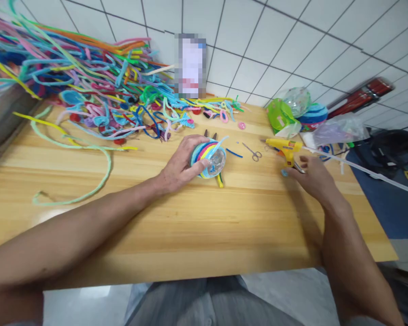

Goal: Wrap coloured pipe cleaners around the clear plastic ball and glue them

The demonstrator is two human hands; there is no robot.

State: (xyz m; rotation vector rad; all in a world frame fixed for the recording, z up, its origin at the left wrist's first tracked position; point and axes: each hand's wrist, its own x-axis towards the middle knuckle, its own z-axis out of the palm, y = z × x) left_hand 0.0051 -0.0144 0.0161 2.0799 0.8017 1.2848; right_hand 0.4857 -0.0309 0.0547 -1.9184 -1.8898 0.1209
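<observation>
My left hand is closed around a clear plastic cup-like piece wrapped in rings of blue, yellow and magenta pipe cleaner. A light blue pipe cleaner end sticks up from it. To the right, my right hand is at the handle end of a yellow hot glue gun, thumb and fingers apart. A long white glue stick trails from the gun's back. Small scissors and a dark blue pipe cleaner piece lie between the hands. Plier tips show behind the wrapped piece.
A large heap of coloured pipe cleaners fills the back left. A phone-like device with a blurred screen leans on the tiled wall. Green packaging, a plastic bag and a black bag are at the right. A long green pipe cleaner curls at left.
</observation>
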